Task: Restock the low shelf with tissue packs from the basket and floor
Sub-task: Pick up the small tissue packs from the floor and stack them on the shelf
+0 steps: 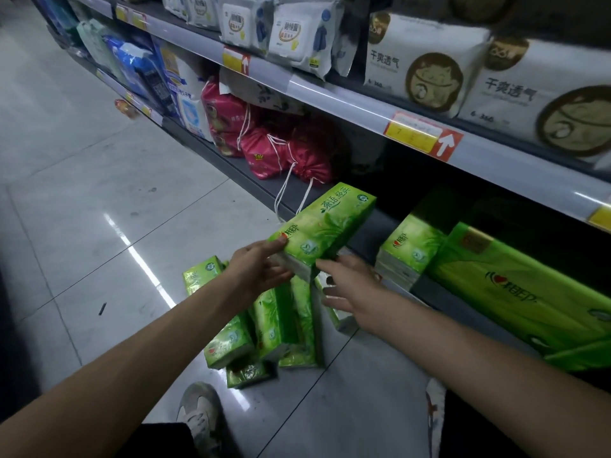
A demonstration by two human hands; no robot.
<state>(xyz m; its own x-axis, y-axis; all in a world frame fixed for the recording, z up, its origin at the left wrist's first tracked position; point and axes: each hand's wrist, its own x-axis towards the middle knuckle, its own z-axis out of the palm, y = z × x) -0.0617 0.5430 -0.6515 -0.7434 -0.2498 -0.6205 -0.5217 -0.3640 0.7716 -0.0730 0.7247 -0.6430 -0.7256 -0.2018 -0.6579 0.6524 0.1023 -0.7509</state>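
Tissue pack (325, 223) in green wrap, centre of the frame, raised off the floor (99, 193) and angled with its far end over the front lip of the low shelf (385, 228), not yet set down. Gripped at the near end by the left hand (261, 269), thumb on top, fingers curled underneath. Right hand (350, 289) spread with straight fingers just beside that same end, holding nothing; contact with the wrap too close to call.

Below both hands, lower centre, a loose pile of packs (274, 322) on the tiles, some leaning on one another, one lying flat near a shoe (198, 414). Right of centre, shelved packs (410, 246) beside a large green bale (515, 292). To their left a dark gap, bordered by red drawstring bags (297, 153) at upper centre.

Likely trouble: a one-handed hold on the end of a long, slick pack, hence a droop or slip at the far end and a drop onto the pile. Also possible: the far corner catching the shelf lip or the dangling white cords (284, 190) and dragging the bags forward. Pushed in crooked, a chance of knocking the shelved packs out of line. Leaning pile close under the forearms, easily toppled by a careless sweep.
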